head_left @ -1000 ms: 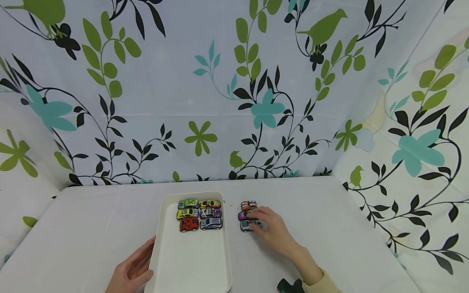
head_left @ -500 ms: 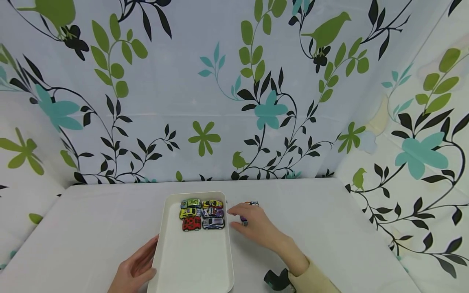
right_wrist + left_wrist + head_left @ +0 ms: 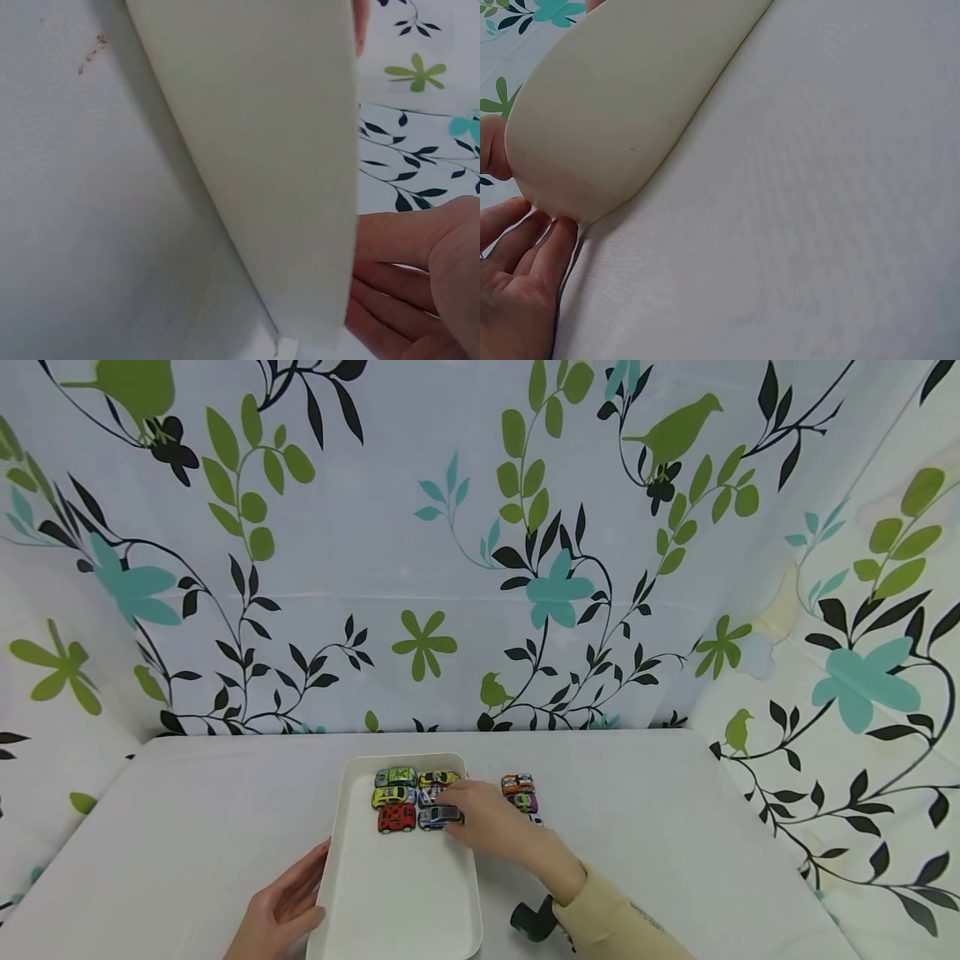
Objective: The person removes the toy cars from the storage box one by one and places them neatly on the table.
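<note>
A white tray [image 3: 401,893] holds several small toy cars in two columns at its far end. My left hand [image 3: 273,906] rests at the tray's left side, fingers and thumb against the wall. The left wrist view shows its fingertips [image 3: 564,232] touching that wall. Across the right rim reaches my right hand [image 3: 498,827], with fingertips and thumb over the right column. They touch or hover by a silver-blue toy car [image 3: 437,818] and a purple-and-white one [image 3: 430,795]. I see no car lifted. In that column's far place is a yellow car [image 3: 437,777].
In the left column sit a green car [image 3: 395,776], a yellow car [image 3: 393,797] and a red car [image 3: 396,818]. On the table right of the tray stand an orange car [image 3: 517,784], a purple-green car [image 3: 522,802] and a mostly hidden third. A patterned cloth [image 3: 337,543] hangs behind.
My right hand has moved left from the toy cars on the table to those in the tray. The table cars it covered show again. My left hand keeps its place at the tray.
</note>
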